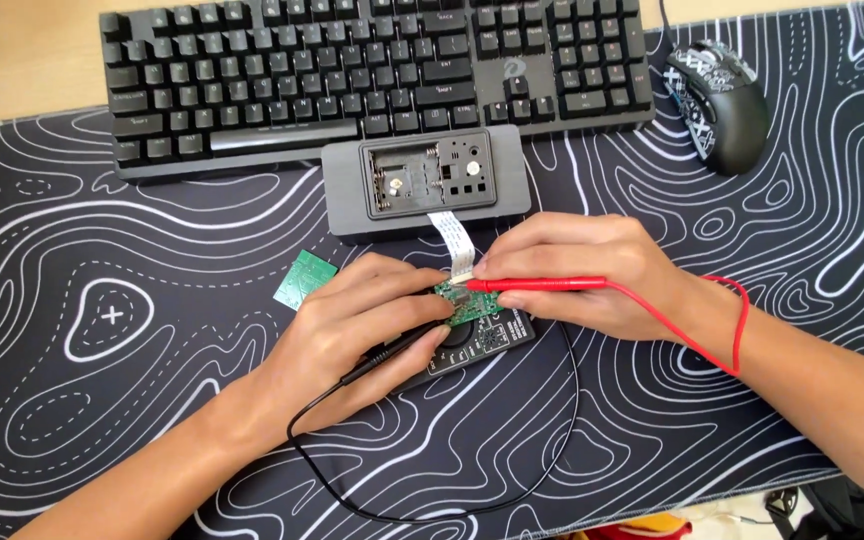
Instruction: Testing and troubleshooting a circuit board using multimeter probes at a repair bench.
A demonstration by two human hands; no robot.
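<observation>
We are probing the board [464, 303] at mat centre: right hand [582, 275] pinches the red probe [537, 284] from 3 o'clock, left hand [357, 320] pinches the black probe [392, 350]. Next needs steady tips.

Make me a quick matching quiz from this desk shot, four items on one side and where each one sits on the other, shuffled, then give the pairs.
Things:
1. red probe
2. black probe
3. mouse
4. small green board

Places:
A. at the mat's upper right, beside the keyboard
B. held in the right hand
C. lying loose on the mat, just left of the left hand
D. held in the left hand

Pairs: 1-B, 2-D, 3-A, 4-C
</observation>
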